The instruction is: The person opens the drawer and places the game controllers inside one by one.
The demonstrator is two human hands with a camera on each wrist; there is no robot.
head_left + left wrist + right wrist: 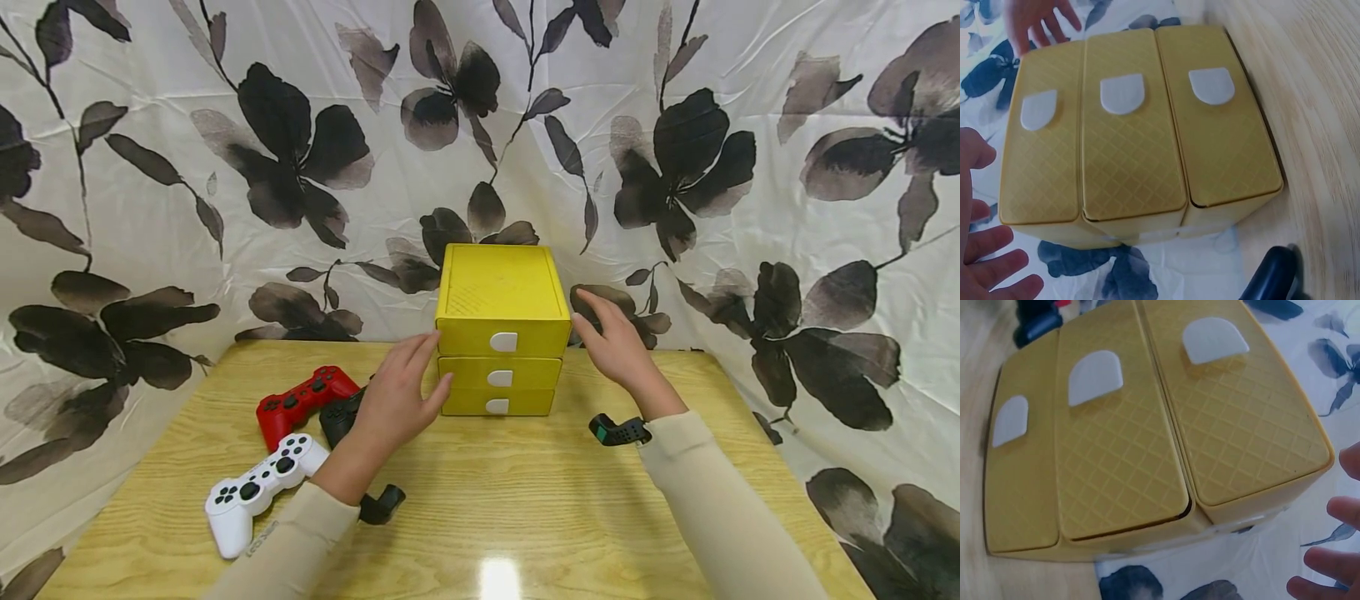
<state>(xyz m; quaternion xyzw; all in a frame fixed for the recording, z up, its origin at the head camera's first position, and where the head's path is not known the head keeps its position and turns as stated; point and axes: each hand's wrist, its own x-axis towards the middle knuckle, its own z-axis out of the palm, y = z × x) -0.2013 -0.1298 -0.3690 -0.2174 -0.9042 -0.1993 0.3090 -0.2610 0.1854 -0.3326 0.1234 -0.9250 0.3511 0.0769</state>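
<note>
- Left hand [396, 398]: fingers are extending straight and slightly spread, holding nothing; fingertips are hovering at the left front corner of the yellow three-drawer cabinet [501, 333], touching or nearly so — contact cannot be confirmed from the head view.
- Right hand [617, 340]: fingers are likewise spreading open, gripping nothing, palm facing the cabinet's right side with a visible gap.
- The cabinet is standing upright at the middle rear of the wooden table [525, 517], against the floral cloth backdrop [225, 125]; all three drawers are sitting closed, each with a white tab handle [504, 342].
- Judgement: for a sound hold, both palms should be pressing flat on opposite side walls at equal height, avoiding the drawer fronts so none slides out.
- Surroundings: red gamepad [303, 402], black gamepad [341, 417] and white gamepad [258, 492] are lying just left of the left hand; the left elbow should be keeping off them.
</note>
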